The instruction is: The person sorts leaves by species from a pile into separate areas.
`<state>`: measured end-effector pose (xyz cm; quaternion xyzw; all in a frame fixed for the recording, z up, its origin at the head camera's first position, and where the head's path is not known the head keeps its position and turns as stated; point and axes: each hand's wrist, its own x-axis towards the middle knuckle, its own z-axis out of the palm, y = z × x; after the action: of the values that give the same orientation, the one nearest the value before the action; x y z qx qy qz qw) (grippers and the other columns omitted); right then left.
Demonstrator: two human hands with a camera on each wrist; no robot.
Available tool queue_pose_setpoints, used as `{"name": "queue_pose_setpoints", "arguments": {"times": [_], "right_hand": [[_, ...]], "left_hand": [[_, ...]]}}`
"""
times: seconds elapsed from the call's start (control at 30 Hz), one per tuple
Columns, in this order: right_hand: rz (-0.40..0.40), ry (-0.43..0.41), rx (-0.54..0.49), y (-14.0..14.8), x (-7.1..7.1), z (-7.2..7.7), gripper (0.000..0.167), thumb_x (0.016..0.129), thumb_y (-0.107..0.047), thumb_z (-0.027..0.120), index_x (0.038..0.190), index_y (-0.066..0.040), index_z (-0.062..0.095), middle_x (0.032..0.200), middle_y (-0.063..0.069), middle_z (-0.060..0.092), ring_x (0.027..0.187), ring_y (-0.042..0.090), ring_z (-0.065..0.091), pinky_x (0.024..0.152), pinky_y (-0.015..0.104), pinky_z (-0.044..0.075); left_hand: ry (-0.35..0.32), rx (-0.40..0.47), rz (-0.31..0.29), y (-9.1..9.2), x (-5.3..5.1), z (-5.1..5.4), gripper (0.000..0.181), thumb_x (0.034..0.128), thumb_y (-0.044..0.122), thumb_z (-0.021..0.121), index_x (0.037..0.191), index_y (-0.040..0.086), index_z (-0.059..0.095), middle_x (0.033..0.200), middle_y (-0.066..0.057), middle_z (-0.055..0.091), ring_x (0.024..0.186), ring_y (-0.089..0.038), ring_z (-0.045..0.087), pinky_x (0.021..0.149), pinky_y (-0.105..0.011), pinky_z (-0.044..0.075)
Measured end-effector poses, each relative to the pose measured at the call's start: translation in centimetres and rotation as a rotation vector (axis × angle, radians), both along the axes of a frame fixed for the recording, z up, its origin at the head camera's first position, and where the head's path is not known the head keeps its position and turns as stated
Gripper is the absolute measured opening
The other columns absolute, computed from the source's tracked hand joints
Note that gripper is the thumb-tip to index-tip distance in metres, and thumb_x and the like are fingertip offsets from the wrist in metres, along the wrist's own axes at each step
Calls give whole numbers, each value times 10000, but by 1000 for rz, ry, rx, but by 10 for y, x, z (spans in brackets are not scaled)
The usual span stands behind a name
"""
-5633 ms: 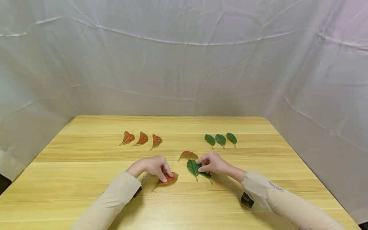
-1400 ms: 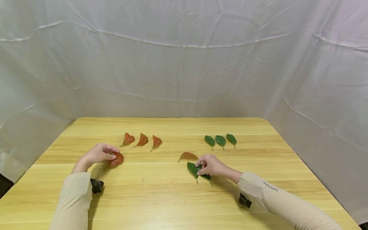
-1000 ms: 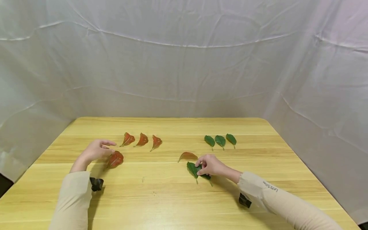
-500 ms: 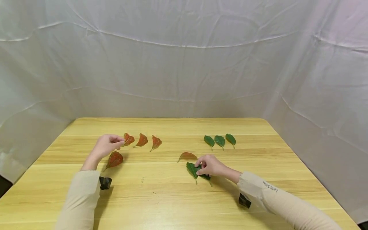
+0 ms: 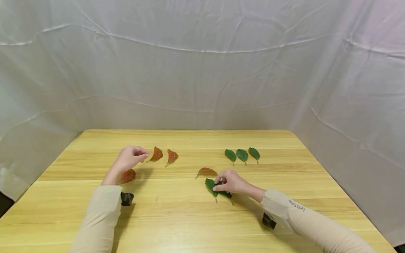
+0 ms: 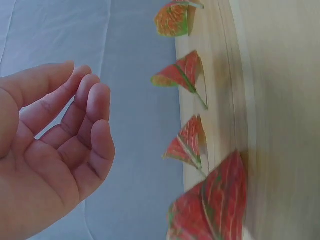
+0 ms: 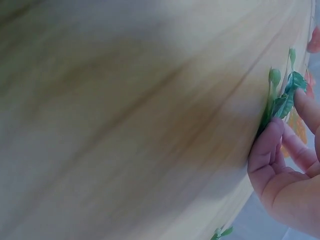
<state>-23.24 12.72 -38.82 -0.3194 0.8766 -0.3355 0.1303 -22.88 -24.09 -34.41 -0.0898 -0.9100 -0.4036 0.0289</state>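
Note:
My left hand (image 5: 129,158) hovers over the row of red leaves at the back left, fingers loosely bent and nothing between them. It covers the leftmost one in the head view; the left wrist view shows that red leaf (image 6: 186,144). Two more, a middle red leaf (image 5: 157,154) and a right-hand red leaf (image 5: 172,156), lie beside it. Nearer the wrist lies a larger red leaf (image 5: 127,176). At centre right my right hand (image 5: 232,183) pinches a green leaf (image 5: 226,194) between thumb and fingers. Another green leaf (image 5: 210,185) lies against it, under the thumb tip.
Behind the right hand a red leaf (image 5: 207,171) lies alone. Three small green leaves, the middle green leaf (image 5: 242,155) among them, form a row at the back right. A pale cloth (image 5: 196,77) hangs around the wooden table (image 5: 177,225).
My left hand carried a red leaf from the centre to the left, let go of it there, then moved rightward over the red row. The right hand stayed at the green leaves; its thumb shifted slightly left.

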Motion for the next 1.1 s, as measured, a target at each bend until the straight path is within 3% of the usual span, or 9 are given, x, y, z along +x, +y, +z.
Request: {"name": "queue_pose_setpoints", "arguments": {"times": [0.23, 0.67, 0.93, 1.1], "right_hand": [[-20, -12, 26, -2, 0, -1, 224, 759, -147, 715, 875, 14, 613, 515, -28, 473, 387, 53, 416, 383, 206, 383], [-28, -23, 39, -1, -1, -2, 216, 739, -103, 728, 877, 9, 604, 525, -18, 479, 394, 64, 424, 389, 201, 378], [0, -37, 7, 1, -1, -2, 217, 740, -45, 713, 920, 28, 615, 520, -27, 485, 382, 48, 397, 388, 186, 349], [15, -36, 7, 1, -2, -3, 219, 750, -12, 694, 955, 27, 627, 529, -22, 495, 374, 40, 371, 376, 171, 323]], "left_hand": [[-22, 36, -29, 15, -5, -1, 252, 890, 127, 550, 1034, -68, 622, 924, -192, 632, 791, -308, 591, 709, -390, 464], [-43, 60, -110, 43, -14, -4, 226, 896, 98, 534, 1019, -69, 624, 903, -197, 618, 783, -338, 574, 668, -366, 468], [-49, 57, -131, 60, -21, -7, 229, 886, 126, 556, 1013, -44, 642, 925, -146, 634, 764, -219, 585, 677, -353, 465], [-50, 62, -175, 75, -25, -9, 217, 877, 108, 563, 997, -56, 642, 870, -169, 636, 759, -288, 586, 628, -318, 462]]}}
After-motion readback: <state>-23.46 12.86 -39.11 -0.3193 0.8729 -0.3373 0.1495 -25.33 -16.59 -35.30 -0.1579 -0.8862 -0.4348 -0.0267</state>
